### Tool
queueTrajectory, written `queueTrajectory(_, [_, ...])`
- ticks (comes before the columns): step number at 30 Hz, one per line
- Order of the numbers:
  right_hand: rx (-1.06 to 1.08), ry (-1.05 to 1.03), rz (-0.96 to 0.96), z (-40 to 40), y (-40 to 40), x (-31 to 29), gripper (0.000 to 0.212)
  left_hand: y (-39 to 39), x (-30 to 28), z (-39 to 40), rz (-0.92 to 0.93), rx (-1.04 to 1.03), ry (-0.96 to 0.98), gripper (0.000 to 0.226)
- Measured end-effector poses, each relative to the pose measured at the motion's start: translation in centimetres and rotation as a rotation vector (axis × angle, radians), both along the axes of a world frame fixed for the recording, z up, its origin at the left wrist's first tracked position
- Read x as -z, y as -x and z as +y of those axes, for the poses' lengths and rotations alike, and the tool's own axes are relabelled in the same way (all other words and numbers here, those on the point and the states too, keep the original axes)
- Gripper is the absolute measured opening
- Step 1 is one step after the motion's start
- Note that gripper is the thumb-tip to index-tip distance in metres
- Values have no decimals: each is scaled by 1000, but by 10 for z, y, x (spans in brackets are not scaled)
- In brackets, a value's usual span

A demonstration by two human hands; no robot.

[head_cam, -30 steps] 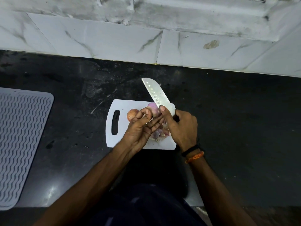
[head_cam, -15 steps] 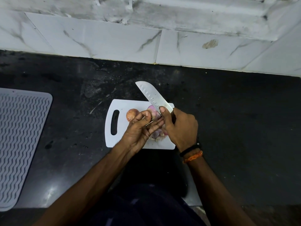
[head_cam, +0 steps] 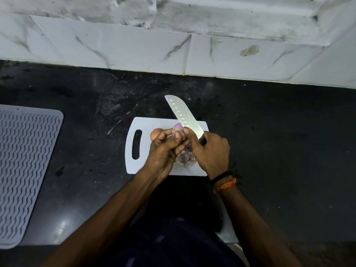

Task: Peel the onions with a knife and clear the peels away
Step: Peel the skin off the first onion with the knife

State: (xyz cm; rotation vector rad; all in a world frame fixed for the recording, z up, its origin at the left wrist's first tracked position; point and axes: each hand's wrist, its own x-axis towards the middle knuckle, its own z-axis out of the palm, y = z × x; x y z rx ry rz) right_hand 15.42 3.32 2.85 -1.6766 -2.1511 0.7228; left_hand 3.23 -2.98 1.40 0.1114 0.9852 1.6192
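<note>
Over a white cutting board, my left hand holds a small purple onion in its fingertips. My right hand grips the knife by its handle, blade pointing up and to the left, with the thumb set against the onion. An unpeeled brown onion lies on the board just left of my left hand. A heap of purple and pale peels sits on the board under and between my hands, partly hidden by them.
The board lies on a black stone counter. A grey ribbed drying mat covers the counter's left end. White marble-patterned wall tiles run along the back. The counter's front edge is near my body.
The knife blade has swung a little more upright, and the purple onion shows more above my left fingers. Both hands have stayed over the board.
</note>
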Motion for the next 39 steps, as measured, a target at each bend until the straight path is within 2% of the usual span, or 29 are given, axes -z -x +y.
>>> queueTrajectory(3, [20, 54, 84, 1, -1, 0, 54, -1, 2, 2, 113, -33, 58, 16])
queueTrajectory(7, [21, 108, 198, -2, -3, -2, 60, 1, 7, 3, 282, -27, 90, 55])
queueTrajectory(9, [25, 162, 262, -1, -4, -5, 59, 2, 7, 2, 383, 0, 58, 67])
queueTrajectory(12, [48, 215, 316, 0, -7, -5, 59, 3, 8, 0, 488, 71, -5, 64])
queueTrajectory(19, [46, 225, 275, 2, -8, -12, 54, 8, 8, -5, 748, 81, 70, 58])
queueTrajectory(26, [-13, 160, 286, -2, -7, -20, 59, 10, 3, -5, 846, -5, 148, 50])
queueTrajectory(29, [1, 166, 308, 0, -8, -20, 68, 12, 2, -6, 863, -7, 143, 54])
queueTrajectory(32, [34, 167, 293, 5, -12, -17, 78, 12, 1, -6, 850, -4, 130, 57])
queueTrajectory(36, [49, 170, 308, 11, -22, -17, 71, 13, 0, -7, 804, -1, 73, 58])
queueTrajectory(39, [65, 149, 277, 14, -27, -19, 68, 13, -2, -8, 694, 20, 34, 57])
